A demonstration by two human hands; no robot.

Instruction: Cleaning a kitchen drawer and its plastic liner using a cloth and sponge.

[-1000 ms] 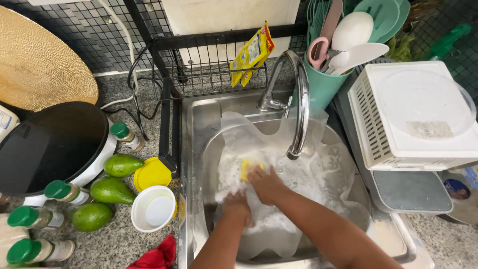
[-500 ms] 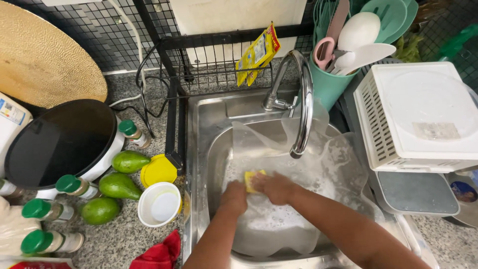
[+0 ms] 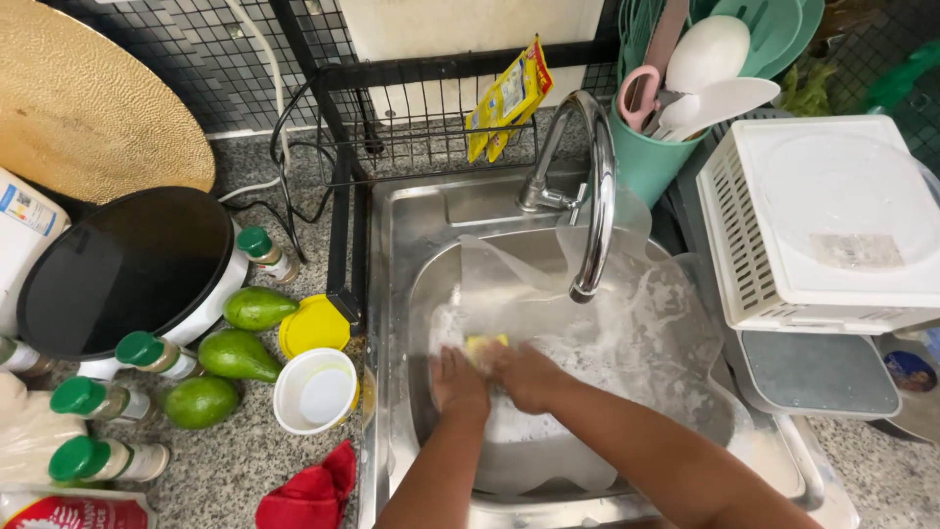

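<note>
Both my hands are down in the steel sink (image 3: pixel 411 225), on a large translucent plastic lid or tray (image 3: pixel 676 323) covered in soap foam. My right hand (image 3: pixel 529 372) presses a yellow sponge (image 3: pixel 483 345) against that soapy plastic piece. My left hand (image 3: pixel 458 382) rests flat on the piece right beside it, holding it steady at its left part. The curved chrome tap (image 3: pixel 597 196) arches over the piece just above my hands. No water stream is visible.
On the granite counter left of the sink lie three avocados (image 3: pixel 235 353), a yellow lid (image 3: pixel 313 325), a white cup (image 3: pixel 315 390), a red cloth (image 3: pixel 311 495), green-capped bottles (image 3: pixel 88 460) and a black-lidded cooker (image 3: pixel 127 269). A white basket (image 3: pixel 832 225) and teal utensil holder (image 3: pixel 651 157) stand right.
My hands and the sponge have shifted left and slightly nearer across the foamy plastic piece. The camera view has drifted, so the sink sits further right in frame.
</note>
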